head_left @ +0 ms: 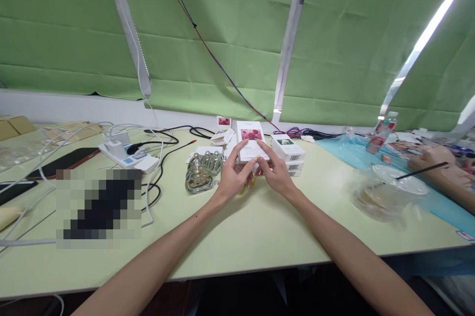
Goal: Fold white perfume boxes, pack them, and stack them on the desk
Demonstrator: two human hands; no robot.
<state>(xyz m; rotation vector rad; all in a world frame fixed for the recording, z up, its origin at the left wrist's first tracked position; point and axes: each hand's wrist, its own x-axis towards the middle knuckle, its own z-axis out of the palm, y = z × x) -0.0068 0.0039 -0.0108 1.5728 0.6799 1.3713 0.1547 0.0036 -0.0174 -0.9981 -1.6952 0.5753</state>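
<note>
Both of my hands are wrapped round the lower part of a white box (251, 150) with a pink flower picture on its front. My left hand (234, 173) grips its left side, and my right hand (273, 170) grips its right side, thumbs meeting near the bottom edge. Something yellowish shows below my fingers, too hidden to name. Left of my left hand stand several clear glass bottles (199, 180) with ornate stoppers. Close on the right is a stack of white boxes (287, 150) with a white flower picture and barcodes.
On the left lie a power strip (128, 155), tangled cables and a dark phone (63, 162). To the right stand a lidded plastic cup (386, 192) with a black straw and a bottle (382, 132). Another person's hand (432, 160) rests over blue sheeting (343, 150).
</note>
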